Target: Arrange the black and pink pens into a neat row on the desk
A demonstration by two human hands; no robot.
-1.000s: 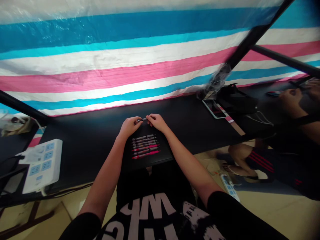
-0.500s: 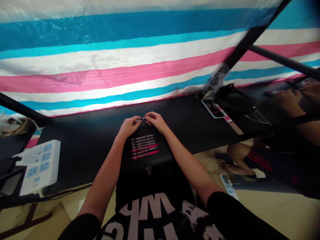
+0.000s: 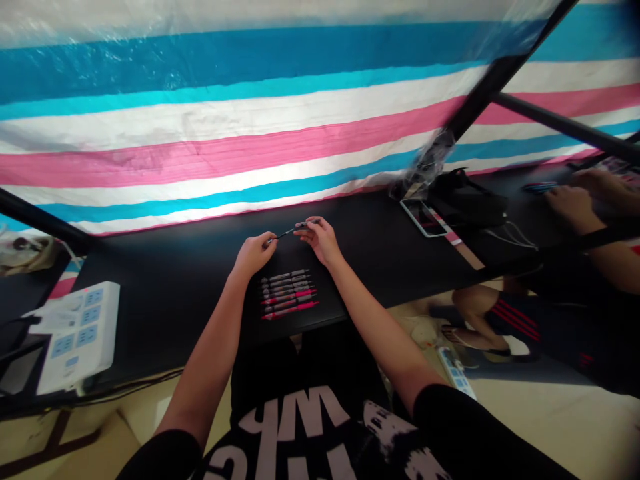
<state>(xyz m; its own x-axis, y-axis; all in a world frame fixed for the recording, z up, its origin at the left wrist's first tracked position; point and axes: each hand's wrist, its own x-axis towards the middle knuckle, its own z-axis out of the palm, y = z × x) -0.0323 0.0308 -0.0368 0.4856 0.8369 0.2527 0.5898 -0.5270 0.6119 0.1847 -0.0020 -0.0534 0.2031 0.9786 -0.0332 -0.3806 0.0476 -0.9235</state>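
Above the black table [image 3: 200, 260], my left hand [image 3: 257, 253] is closed on one end of a thin dark pen part. Its slim tip [image 3: 286, 233] points toward my right hand. My right hand [image 3: 320, 239] pinches a grey pen barrel [image 3: 301, 225] between thumb and fingers. The two pieces lie nearly in line, their ends close together; whether they touch is hard to tell. Nearer to me, a row of several pens [image 3: 287, 293] lies side by side, grey ones at the back and pink-red ones toward the front edge.
A white power strip [image 3: 83, 333] lies at the left. To the right are a phone [image 3: 424, 219], a black bag [image 3: 470, 200] and a plastic bag [image 3: 430, 163]. Another person's hands [image 3: 573, 203] work at the far right. Striped sheeting hangs behind the table.
My right hand has moved slightly right and up, away from my left, and its fingers have opened out around the barrel. More of the thin piece between the hands shows.
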